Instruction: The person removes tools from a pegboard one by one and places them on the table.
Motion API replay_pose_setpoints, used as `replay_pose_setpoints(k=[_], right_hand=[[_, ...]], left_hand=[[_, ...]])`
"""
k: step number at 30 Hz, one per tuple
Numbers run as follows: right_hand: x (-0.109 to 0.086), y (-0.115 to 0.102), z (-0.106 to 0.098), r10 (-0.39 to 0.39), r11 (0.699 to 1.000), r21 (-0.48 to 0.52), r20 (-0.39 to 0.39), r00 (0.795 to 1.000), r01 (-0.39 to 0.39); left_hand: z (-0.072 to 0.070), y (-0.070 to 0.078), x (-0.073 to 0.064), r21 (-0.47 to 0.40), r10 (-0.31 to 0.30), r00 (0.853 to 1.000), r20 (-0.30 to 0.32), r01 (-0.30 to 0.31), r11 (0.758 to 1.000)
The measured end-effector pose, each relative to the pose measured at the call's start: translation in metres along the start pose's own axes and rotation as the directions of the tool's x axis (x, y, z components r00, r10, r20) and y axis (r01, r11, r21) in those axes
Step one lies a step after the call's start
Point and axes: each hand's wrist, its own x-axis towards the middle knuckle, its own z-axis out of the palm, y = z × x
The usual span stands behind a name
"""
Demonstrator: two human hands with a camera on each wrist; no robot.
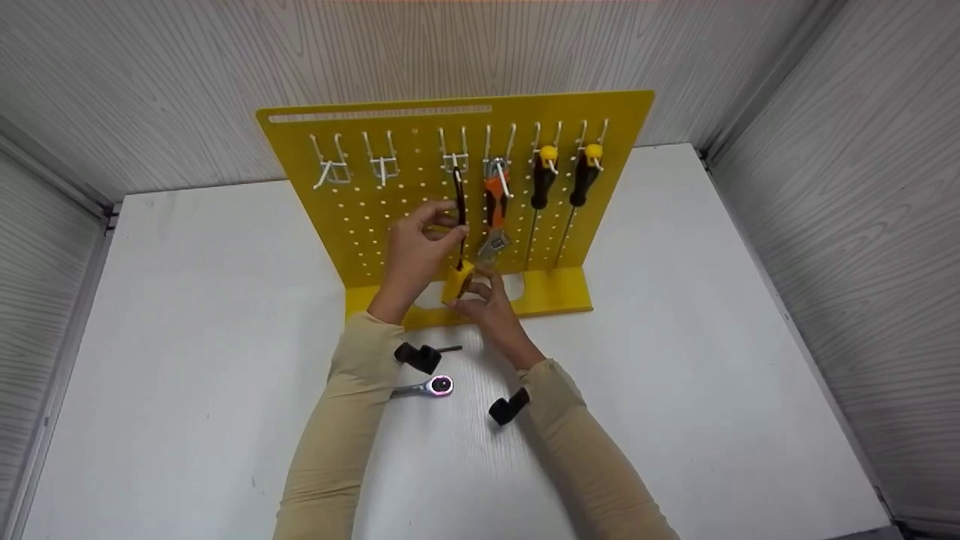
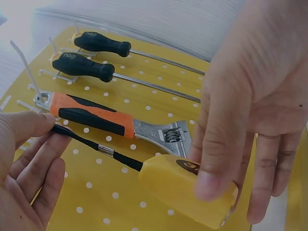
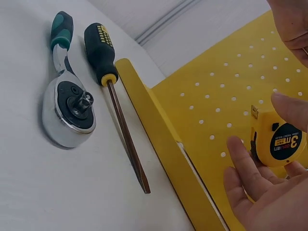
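A yellow tape measure [image 3: 281, 139] with a black wrist strap [image 2: 84, 138] hangs in front of the yellow pegboard [image 1: 405, 202]. My left hand [image 1: 420, 244] pinches the strap between thumb and fingers, and its upper loop is near a white hook [image 1: 455, 161]; whether it touches the hook I cannot tell. Lower down, my right hand [image 1: 487, 304] holds the tape measure's body between thumb and fingers. Just right of the strap, an adjustable wrench [image 2: 96, 115] with an orange and black handle hangs on its own hook.
Two long screwdrivers [image 1: 544, 180] hang at the board's right. White hooks [image 1: 330, 172] stick out at its left. On the white table [image 1: 675, 360], before the board's base, lie a ratchet wrench [image 3: 70, 108] and a flathead screwdriver [image 3: 101, 53], partly hidden by my left arm in the head view.
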Motion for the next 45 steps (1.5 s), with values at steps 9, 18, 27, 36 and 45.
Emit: replay_pose_setpoints(k=[9, 18, 27, 36, 45], right_hand=[[-0.001, 0.001, 0.004, -0.017, 1.0, 0.013, -0.02, 1.0, 0.018], [-0.006, 0.001, 0.005, -0.038, 0.999, 0.008, -0.014, 0.999, 0.038], [-0.012, -0.003, 0.004, -0.032, 0.999, -0.004, 0.021, 0.999, 0.032], [-0.021, -0.008, 0.003, -0.066, 0.997, 0.039, 0.038, 0.997, 0.064], [-0.029, -0.017, 0.003, -0.08, 0.997, 0.009, 0.042, 0.996, 0.079]], left_hand=[[0.0, 0.001, -0.004, -0.026, 0.029, 0.999, -0.015, -0.029, 0.999], [0.0, 0.002, -0.01, -0.021, 0.052, 0.999, -0.015, -0.052, 0.998], [-0.002, 0.006, -0.014, -0.041, 0.073, 0.997, -0.007, -0.073, 0.997], [-0.003, 0.013, -0.021, -0.048, 0.1, 0.995, -0.017, -0.101, 0.994], [-0.006, 0.023, -0.026, -0.046, 0.129, 0.992, -0.015, -0.129, 0.991]])
